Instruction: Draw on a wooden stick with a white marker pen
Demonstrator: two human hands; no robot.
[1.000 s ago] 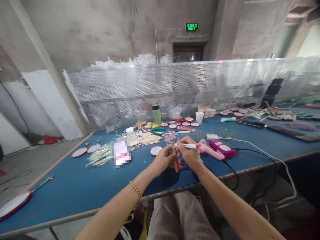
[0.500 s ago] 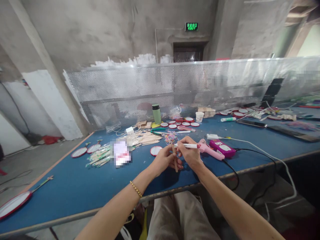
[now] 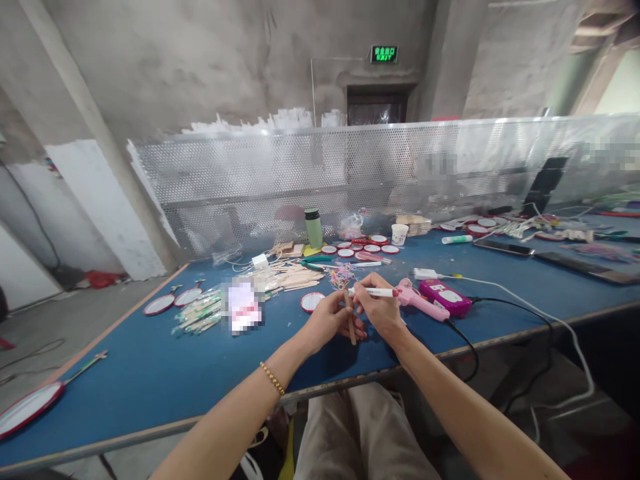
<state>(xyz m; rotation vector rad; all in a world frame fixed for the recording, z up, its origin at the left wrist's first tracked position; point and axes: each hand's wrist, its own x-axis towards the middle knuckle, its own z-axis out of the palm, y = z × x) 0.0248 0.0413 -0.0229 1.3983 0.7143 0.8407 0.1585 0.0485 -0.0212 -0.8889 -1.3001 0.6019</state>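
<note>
My left hand (image 3: 327, 321) grips a flat wooden craft stick (image 3: 351, 328), which stands nearly upright in the view above the front of the table. Pinched in my right hand (image 3: 381, 311) is a white marker (image 3: 376, 292) with a red end. Its other end points left and meets the upper part of the stick; the exact contact is too small to make out. Behind the hands lies a heap of coloured rubber bands (image 3: 342, 275). A round white disc with a red rim (image 3: 311, 302) rests just left of my left hand.
A pink glue gun (image 3: 423, 303) and a purple box (image 3: 445, 297) with cables lie to the right. Loose wooden sticks (image 3: 295, 275) spread at the left, near bagged sticks (image 3: 203, 312). A green bottle (image 3: 313, 229) and paper cup (image 3: 399, 234) stand towards the perforated screen (image 3: 260, 180).
</note>
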